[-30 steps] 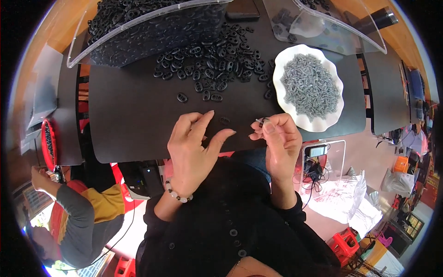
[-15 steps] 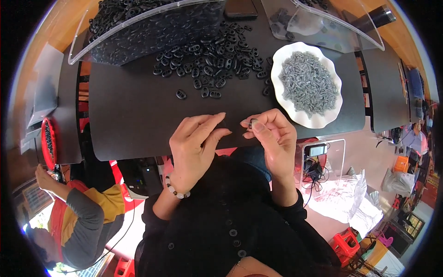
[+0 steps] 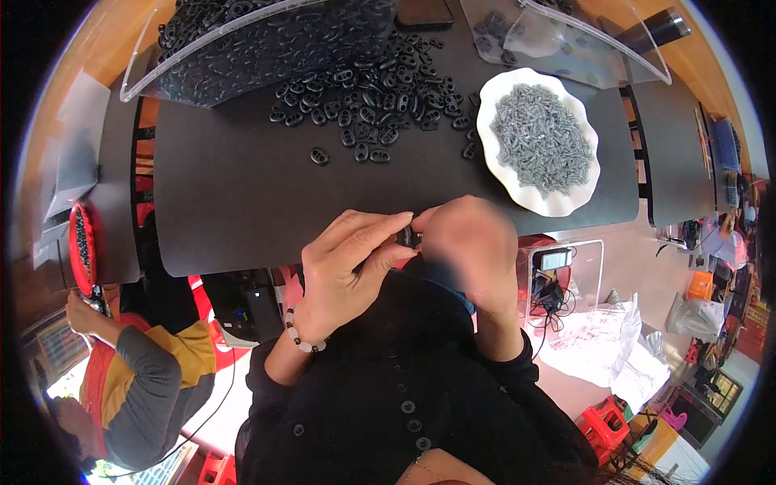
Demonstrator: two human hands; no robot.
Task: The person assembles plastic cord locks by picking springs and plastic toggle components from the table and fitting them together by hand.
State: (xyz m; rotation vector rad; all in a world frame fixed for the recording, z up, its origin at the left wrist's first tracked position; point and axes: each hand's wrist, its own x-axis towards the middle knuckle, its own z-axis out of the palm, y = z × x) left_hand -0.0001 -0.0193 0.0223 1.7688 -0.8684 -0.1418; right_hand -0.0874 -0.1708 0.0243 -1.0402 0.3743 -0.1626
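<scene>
My left hand is closed in a pinch, thumb and fingertips on a small black plastic piece that looks like a cord lock. Right up against it is my right hand, most of it a blur, so what its fingers hold cannot be made out. Both hands are over the near edge of the dark table. Beyond them lies a loose pile of black two-hole cord locks. A white scalloped dish, heaped with small grey metal springs, stands to the right of the pile.
A clear bin full of black cord locks stands at the far left, another clear bin at the far right. Below the table's right side is a clear box with cables. At left, another person sits near a red tray.
My hands have come together at the table edge. A black piece now shows between my left fingertips. My right hand, earlier pinching a spring with a small dark part, has turned and blurred.
</scene>
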